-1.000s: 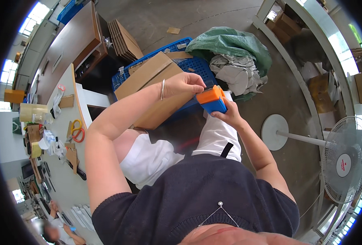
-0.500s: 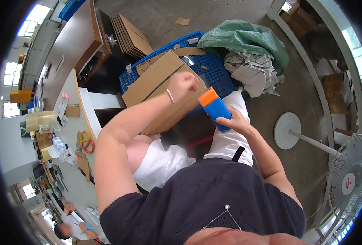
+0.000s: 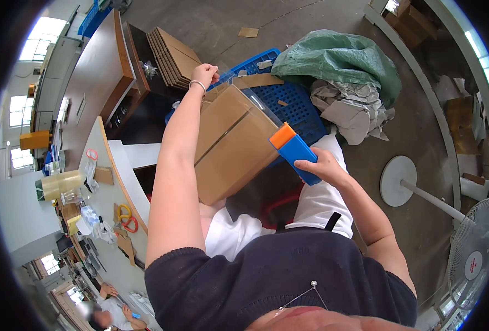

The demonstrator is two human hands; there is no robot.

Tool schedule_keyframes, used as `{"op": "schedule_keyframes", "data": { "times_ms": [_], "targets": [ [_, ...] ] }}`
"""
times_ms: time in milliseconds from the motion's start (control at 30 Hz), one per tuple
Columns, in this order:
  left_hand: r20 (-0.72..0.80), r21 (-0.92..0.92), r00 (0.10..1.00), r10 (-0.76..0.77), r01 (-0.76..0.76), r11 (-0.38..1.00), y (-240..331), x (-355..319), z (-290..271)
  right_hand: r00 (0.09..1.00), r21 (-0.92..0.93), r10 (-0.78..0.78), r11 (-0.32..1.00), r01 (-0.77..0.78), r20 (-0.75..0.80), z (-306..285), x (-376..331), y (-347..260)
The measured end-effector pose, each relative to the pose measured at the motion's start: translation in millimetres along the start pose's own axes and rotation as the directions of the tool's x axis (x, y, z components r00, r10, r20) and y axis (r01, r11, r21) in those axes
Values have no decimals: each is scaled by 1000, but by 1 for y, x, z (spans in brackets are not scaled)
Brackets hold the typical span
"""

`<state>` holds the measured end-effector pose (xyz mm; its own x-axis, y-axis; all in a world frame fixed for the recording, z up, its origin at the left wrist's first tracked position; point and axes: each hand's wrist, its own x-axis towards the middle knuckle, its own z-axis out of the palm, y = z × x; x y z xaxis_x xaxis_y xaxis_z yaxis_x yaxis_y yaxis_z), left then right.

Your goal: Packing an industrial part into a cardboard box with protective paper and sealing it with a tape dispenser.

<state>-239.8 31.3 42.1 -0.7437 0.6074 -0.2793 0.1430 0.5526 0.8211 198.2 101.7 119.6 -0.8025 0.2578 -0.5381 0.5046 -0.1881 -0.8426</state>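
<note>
My right hand (image 3: pixel 328 166) is wrapped round a blue block-shaped plastic tool with an orange end (image 3: pixel 294 150); its exact kind is unclear. That orange end points up-left at the right edge of a brown cardboard box (image 3: pixel 239 146). The box rests tilted between my legs, with a dark seam line across its upper face. My left arm stretches forward past the box. My left hand (image 3: pixel 204 74) is closed in a pinch beyond its far left corner, over the edge of the blue crate. Whatever it holds, if anything, is too small to tell.
Behind the box lies a blue plastic crate (image 3: pixel 299 107), beside a green sheet (image 3: pixel 338 58) and crumpled grey paper (image 3: pixel 349 107). Flat cardboard (image 3: pixel 172 55) leans at the left. Scissors (image 3: pixel 127 218) lie on the left table. A white fan (image 3: pixel 473 265) stands right.
My left hand has moved forward and left, from over the box to beyond its far corner. The arm is straighter now. The blue tool stays in my right hand, nearly in place.
</note>
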Motion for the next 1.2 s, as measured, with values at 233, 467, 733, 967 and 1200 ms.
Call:
{"op": "schedule_keyframes", "data": {
  "times_ms": [233, 467, 733, 967, 1200],
  "targets": [
    [21, 70, 998, -51, 49, 996, -31, 28, 8, 996, 30, 80, 996, -81, 25, -3, 24, -10],
    [297, 340, 954, 37, -142, 930, -89, 44, 43, 992, -16, 128, 992, -128, -10, -1, 33, 5],
    [268, 711, 929, -256, -12, 703, -74, 35, 52, 991, 99, 133, 986, -132, -8, -2, 32, 24],
    [-351, 747, 805, 478, -67, 662, -52, -87, 72, 998, 29, 65, 997, -64, -16, -1, 41, 30],
    [-451, 701, 880, 147, 248, 668, -4, -130, 106, 988, 82, 147, 985, -152, 54, -16, 11, 3]
  ]
}}
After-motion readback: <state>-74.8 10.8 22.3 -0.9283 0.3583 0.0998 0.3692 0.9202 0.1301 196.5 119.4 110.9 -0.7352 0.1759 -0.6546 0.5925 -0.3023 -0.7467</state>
